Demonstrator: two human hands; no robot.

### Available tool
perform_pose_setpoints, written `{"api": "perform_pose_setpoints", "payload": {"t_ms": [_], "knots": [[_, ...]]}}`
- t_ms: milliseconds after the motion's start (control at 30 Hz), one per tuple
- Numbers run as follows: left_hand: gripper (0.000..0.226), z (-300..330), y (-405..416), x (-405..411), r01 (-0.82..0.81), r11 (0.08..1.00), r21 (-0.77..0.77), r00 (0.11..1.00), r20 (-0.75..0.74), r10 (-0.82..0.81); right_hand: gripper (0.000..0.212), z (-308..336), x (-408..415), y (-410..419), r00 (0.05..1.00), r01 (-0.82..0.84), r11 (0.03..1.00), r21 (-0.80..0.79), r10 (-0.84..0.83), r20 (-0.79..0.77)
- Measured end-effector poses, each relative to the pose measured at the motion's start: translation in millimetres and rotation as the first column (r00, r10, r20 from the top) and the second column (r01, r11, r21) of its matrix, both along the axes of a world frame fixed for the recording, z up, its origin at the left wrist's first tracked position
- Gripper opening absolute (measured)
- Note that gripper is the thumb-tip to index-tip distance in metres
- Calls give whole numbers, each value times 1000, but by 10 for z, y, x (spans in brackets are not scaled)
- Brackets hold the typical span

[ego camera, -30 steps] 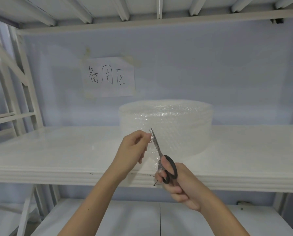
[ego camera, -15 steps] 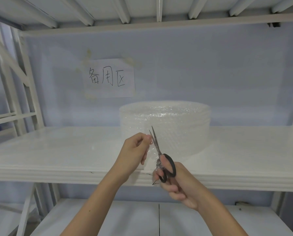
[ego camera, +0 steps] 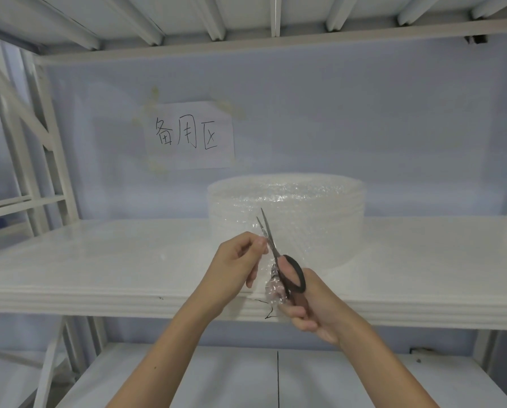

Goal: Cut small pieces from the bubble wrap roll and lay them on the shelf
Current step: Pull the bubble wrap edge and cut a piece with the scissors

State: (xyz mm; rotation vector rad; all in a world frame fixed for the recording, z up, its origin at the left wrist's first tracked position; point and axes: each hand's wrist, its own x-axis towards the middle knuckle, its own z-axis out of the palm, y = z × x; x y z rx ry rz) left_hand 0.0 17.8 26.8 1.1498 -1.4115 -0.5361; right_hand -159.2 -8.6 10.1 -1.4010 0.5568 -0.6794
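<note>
Two hands at work in front of the shelf [ego camera: 99,260]. The bubble wrap roll [ego camera: 287,213] stands on the shelf, near the front edge, below a taped paper sign [ego camera: 190,135]. The left hand [ego camera: 234,266] pinches the loose end of the wrap taut. The right hand [ego camera: 311,307] grips the black-handled scissors [ego camera: 278,257], fingers through the loops, blades slightly apart and pointing up into the sheet.

Step in hand, as judged: cutting a small piece free. Next move calls for closing the blades through the film while the left hand keeps tension.

Hard to make out: the clear sheet's edges, how far the cut runs, and any pieces already lying on the shelf.
</note>
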Motion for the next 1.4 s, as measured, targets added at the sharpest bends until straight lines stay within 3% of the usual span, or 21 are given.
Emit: {"api": "perform_pose_setpoints", "payload": {"t_ms": [233, 433, 600, 1167, 1400], "knots": [[28, 7, -15, 34, -10, 1000, 0, 1000, 28, 10, 54, 75, 60, -41, 998, 53, 994, -92, -54, -13], [30, -21, 0, 14, 25, 1000, 4, 996, 90, -25, 57, 116, 77, -67, 998, 63, 995, -76, -61, 18], [30, -17, 9, 32, 5, 1000, 8, 997, 71, -5, 58, 124, 134, -100, 997, 80, 987, -142, -82, -9], [28, -27, 102, -13, 25, 1000, 18, 998, 65, -26, 57, 269, 117, -107, 998, 50, 991, -123, -54, -25], [26, -56, 140, -2, 8, 999, 34, 995, 95, -12, 52, 321, 96, -85, 991, 132, 974, -183, -133, 8]]}}
